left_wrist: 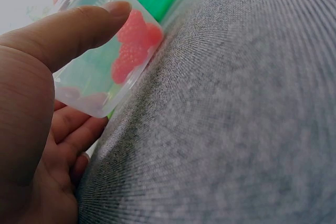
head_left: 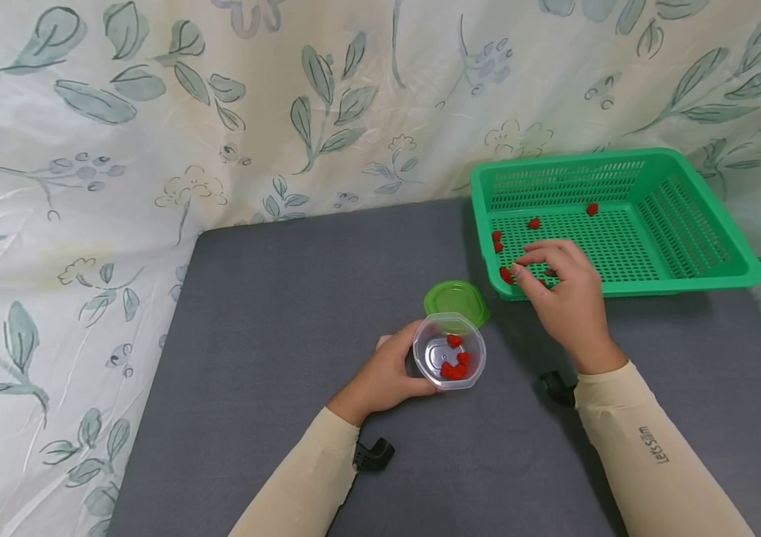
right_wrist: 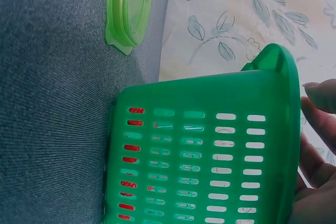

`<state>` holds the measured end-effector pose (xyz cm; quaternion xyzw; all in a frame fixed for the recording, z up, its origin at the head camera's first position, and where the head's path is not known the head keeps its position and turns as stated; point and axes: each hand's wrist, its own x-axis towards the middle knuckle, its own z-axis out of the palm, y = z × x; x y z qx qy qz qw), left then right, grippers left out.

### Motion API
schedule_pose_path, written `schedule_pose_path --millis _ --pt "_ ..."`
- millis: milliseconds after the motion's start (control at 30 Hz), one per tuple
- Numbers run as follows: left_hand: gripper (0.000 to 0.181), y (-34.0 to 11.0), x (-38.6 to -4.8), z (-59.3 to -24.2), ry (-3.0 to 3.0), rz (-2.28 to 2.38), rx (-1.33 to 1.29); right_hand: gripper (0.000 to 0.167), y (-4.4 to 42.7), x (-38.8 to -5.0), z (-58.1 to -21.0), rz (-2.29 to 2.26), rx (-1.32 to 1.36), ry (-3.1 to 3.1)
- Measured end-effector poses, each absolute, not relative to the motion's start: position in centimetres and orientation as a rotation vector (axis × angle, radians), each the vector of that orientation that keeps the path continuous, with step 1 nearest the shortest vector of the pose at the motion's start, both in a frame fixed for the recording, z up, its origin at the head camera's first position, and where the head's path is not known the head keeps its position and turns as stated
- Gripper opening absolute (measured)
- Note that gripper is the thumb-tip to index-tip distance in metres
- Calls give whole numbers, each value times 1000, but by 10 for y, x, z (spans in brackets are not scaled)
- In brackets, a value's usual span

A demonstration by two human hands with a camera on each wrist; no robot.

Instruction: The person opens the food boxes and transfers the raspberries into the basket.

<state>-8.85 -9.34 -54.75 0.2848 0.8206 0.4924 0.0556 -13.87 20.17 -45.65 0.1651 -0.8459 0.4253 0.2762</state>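
Note:
My left hand [head_left: 390, 373] holds a clear round plastic container [head_left: 423, 354], thumb on one side and fingers on the other. Several red raspberries [head_left: 455, 370] lie inside it; their bumpy skin shows through the wall in the left wrist view. My right hand [head_left: 564, 291] is over the near left corner of a green plastic basket [head_left: 675, 285], thumb and index fingertips close together. No berry shows between those fingertips. Just beside them in the basket lies a raspberry [head_left: 506, 275]. Other raspberries [head_left: 534, 223] are scattered on the basket floor, some partly hidden by the hand.
A light green lid [head_left: 455, 300] lies on the grey tabletop [head_left: 273, 313] just behind the container, near the basket's left corner. A curtain [head_left: 232, 112] with a leaf print hangs along the back and left of the table.

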Motion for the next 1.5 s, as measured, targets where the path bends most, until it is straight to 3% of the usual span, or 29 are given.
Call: schedule_pose_path --millis 500,1500 --pt "94 -94 -90 -546 2493 1468 854 10 200 -137 -455 1175 483 -2256" --pt "95 -94 -90 -544 2478 1507 853 20 170 -122 -455 1136 841 -2316"
